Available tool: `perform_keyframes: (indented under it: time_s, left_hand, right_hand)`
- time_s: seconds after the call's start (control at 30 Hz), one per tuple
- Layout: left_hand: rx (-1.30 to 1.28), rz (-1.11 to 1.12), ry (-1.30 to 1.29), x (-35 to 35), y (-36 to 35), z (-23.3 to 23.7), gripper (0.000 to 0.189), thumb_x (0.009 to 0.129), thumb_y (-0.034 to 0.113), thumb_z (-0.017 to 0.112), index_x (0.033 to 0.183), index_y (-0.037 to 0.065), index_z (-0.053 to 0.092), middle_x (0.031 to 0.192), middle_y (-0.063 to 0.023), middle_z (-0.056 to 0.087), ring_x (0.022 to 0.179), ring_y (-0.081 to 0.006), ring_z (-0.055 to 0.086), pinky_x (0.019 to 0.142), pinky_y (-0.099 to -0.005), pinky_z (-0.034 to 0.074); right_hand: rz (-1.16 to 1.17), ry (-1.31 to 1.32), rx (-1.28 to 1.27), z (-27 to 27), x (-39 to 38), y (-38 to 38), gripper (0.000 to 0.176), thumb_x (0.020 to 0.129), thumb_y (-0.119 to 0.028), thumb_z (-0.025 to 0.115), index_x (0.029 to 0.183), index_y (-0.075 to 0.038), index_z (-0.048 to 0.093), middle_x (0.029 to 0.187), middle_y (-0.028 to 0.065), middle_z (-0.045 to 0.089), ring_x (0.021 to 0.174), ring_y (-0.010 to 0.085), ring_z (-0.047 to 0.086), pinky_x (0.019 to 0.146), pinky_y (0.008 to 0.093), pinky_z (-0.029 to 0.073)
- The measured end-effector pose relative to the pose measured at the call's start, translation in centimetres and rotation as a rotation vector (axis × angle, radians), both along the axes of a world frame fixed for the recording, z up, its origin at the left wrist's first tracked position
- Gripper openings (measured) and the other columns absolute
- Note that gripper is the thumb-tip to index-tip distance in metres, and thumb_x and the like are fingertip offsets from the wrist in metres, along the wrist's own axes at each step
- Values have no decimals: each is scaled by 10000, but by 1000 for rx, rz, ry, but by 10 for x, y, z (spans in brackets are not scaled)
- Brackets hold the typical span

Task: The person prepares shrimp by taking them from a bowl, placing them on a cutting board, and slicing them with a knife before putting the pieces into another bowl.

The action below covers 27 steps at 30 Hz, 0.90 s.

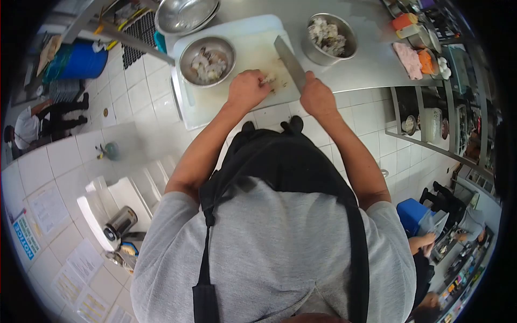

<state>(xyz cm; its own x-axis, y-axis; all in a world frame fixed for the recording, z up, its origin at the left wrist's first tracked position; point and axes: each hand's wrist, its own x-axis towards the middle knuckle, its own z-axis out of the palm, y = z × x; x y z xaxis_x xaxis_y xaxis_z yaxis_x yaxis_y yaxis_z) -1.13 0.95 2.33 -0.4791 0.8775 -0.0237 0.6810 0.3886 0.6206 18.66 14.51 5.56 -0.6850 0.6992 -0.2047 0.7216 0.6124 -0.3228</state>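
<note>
While the left hand (pixel 250 89) was closed around a small pale piece (pixel 268 79) between its fingertips, low on the cutting board (pixel 253 51), the right hand (pixel 318 98) was clenched on the handle of a knife (pixel 291 65) at the board's right side. The blade slanted toward the top of the frame, its tip up and to the left; whether its edge touched the board could not be told.

A metal bowl (pixel 183 59), which held pale, greyish shrimp (pixel 207 67), rested on the left part of the board, just beside the left hand. A deeper metal pot (pixel 322 57), filled with similar pale pieces (pixel 327 36), stood to the right of the knife on the steel bench (pixel 371 62). Small dark bits lay on the board between the two hands. A perforated metal colander (pixel 180 13) was located above the bowl, at the upper left of the frame.
</note>
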Motion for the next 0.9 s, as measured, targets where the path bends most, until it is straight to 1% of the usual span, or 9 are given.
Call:
perform_keyframes:
  time_s: [0.13, 0.23, 0.3, 0.4, 0.53, 0.57, 0.6, 0.63, 0.9]
  left_hand:
    - [68, -76, -64, -14, 39, 75, 286, 831, 336, 788, 904, 59, 781, 760, -126, 746, 748, -314, 753, 729, -435, 601]
    - [26, -158, -54, -5, 82, 130, 336, 847, 342, 813, 1024, 58, 795, 892, -130, 773, 799, -296, 741, 741, -405, 592]
    - [595, -224, 67, 6, 101, 146, 436, 864, 347, 843, 1196, 71, 781, 1102, -140, 776, 894, -261, 735, 768, -376, 583]
    - [483, -270, -51, 10, 95, 176, 537, 873, 343, 863, 1322, 76, 740, 1259, -147, 743, 998, -249, 731, 811, -368, 583]
    - [352, -143, -103, -33, 70, 142, 528, 896, 361, 857, 1286, 21, 752, 1197, -151, 779, 969, -236, 758, 843, -356, 598]
    - [308, -67, -39, -54, 52, 141, 528, 896, 361, 857, 1286, 21, 752, 1197, -151, 779, 969, -236, 758, 843, -356, 598]
    - [252, -19, -6, -71, 34, 140, 520, 903, 367, 853, 1269, 11, 756, 1166, -155, 789, 954, -233, 766, 844, -356, 601]
    - [203, -13, -19, -81, 22, 133, 514, 909, 373, 848, 1253, 1, 761, 1135, -159, 799, 938, -231, 773, 844, -356, 603]
    - [264, 280, -157, -129, -39, 106, 448, 893, 375, 828, 1169, 25, 801, 1003, -140, 819, 948, -260, 795, 848, -366, 609]
  right_hand:
    - [-4, -48, -10, 8, -3, -9, 298, 938, -44, 580, 1215, 24, 495, 1083, 293, 708, 958, 457, 764, 834, 508, 637]
    - [-7, -79, -15, 11, -6, -13, 299, 946, -48, 581, 1224, 19, 493, 1109, 294, 703, 973, 449, 766, 848, 504, 634]
    - [-7, -9, -2, 6, -4, -14, 264, 931, -33, 578, 1175, 11, 486, 1067, 298, 701, 942, 464, 759, 833, 514, 630]
    - [-33, 38, -1, 2, -2, -12, 256, 925, -23, 564, 1169, 15, 497, 1042, 298, 703, 923, 476, 750, 829, 529, 620]
    - [-21, 102, 48, -22, 13, -2, 370, 962, -49, 528, 1317, 53, 546, 1125, 296, 720, 967, 460, 753, 851, 556, 609]
    - [113, 387, 286, -70, 26, 2, 414, 993, -66, 503, 1387, 48, 562, 1179, 294, 729, 1018, 443, 755, 879, 574, 599]
    - [-53, 120, -59, -27, 8, -4, 384, 1001, -68, 502, 1369, 27, 551, 1194, 305, 728, 1039, 448, 753, 899, 569, 599]
    - [-64, 15, -65, 15, -5, -13, 226, 1002, -46, 488, 1210, 12, 553, 1090, 290, 727, 917, 471, 750, 804, 536, 621]
    - [-45, -15, -41, 5, 1, -9, 282, 1006, -114, 564, 1249, 7, 486, 1044, 347, 714, 961, 545, 719, 860, 613, 581]
